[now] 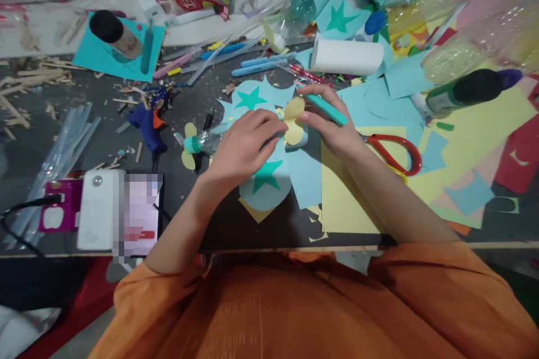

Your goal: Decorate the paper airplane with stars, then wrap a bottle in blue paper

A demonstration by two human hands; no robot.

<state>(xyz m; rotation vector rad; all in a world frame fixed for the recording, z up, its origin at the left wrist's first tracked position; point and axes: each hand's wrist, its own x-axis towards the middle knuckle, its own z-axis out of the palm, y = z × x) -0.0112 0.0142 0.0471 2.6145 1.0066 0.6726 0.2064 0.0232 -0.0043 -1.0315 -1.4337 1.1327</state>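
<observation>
My left hand [248, 143] lies over a clear plastic bottle [207, 142] with a teal cap [192, 145], its fingers wrapped round it. Pale yellow rounded paper pieces [190, 160] stand out on both sides of the cap. At the bottle's other end is a yellow paper shape [293, 133], between my two hands. My right hand [328, 115] is closed on a teal pen-like stick [326, 107], with its fingertips at the yellow shape. Light blue paper wings [257, 193] with green stars spread above and below the bottle.
Red-handled scissors [396, 152] lie right of my right hand on yellow paper [349, 202]. A blue glue gun [145, 126], a white power bank [100, 210] and a phone [141, 213] are on the left. Bottles, a white roll [347, 56] and paper scraps crowd the back and right.
</observation>
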